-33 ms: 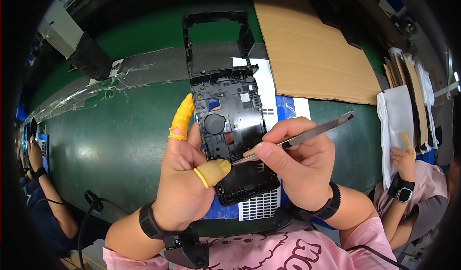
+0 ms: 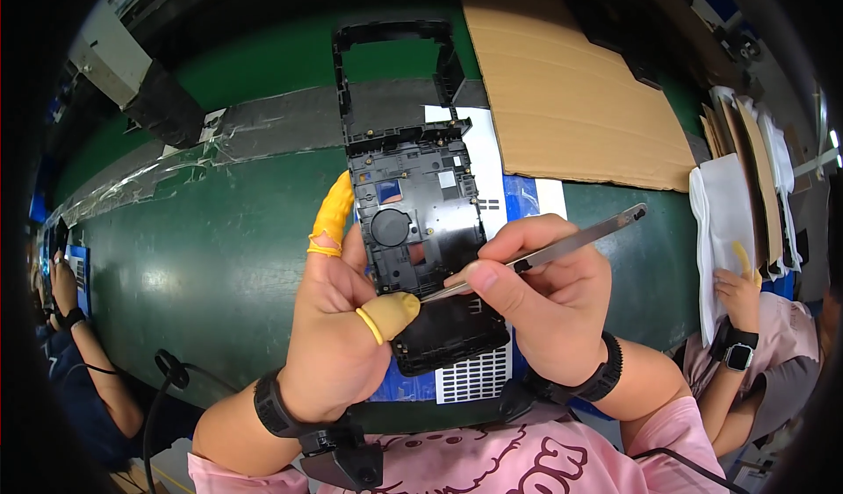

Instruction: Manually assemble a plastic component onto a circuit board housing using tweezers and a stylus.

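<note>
A long black plastic housing with an open frame at its far end lies across my left hand. Yellow finger cots cover that hand's thumb and one finger. The thumb presses on the housing's left edge near its lower part, and the covered finger runs along the left side; the other fingers are mostly hidden beneath. My right hand pinches a pair of metal tweezers. Their tips meet the housing right beside my left thumb tip. Whether anything tiny sits between the tips is hidden.
Under the housing is a blue and white sheet on the green table. Brown cardboard lies at the far right. White sleeves and cardboard dividers stand at the right, touched by a co-worker's hand. Another person's arm is at left.
</note>
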The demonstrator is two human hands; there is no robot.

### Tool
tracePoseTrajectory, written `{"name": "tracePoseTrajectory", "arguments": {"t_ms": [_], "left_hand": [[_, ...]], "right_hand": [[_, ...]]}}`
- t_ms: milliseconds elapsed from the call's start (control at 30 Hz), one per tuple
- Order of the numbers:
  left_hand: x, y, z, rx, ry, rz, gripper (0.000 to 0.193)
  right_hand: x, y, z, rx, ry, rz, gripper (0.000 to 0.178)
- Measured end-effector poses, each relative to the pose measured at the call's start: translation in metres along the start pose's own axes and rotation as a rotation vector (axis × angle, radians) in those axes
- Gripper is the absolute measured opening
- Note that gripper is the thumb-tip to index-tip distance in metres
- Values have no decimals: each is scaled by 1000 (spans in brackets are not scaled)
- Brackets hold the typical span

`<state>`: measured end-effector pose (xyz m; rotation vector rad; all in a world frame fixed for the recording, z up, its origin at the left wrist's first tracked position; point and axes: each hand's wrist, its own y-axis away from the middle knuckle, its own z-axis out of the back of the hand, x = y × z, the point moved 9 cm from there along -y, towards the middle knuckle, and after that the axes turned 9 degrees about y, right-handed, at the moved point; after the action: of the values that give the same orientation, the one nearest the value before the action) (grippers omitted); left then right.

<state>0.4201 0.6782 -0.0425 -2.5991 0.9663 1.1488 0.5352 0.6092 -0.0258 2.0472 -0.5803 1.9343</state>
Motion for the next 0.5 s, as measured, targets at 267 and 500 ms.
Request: {"name": "tracePoseTrajectory", "arguments": {"t_ms": [267, 500], "left_hand": [[-39, -9, 18, -51, -6, -140, 82], [-47, -14, 32, -156, 24, -155, 56]], "right_hand": [[4, -34, 45, -110, -145, -87, 12], [-31, -45, 56, -134, -48, -176, 13]]}}
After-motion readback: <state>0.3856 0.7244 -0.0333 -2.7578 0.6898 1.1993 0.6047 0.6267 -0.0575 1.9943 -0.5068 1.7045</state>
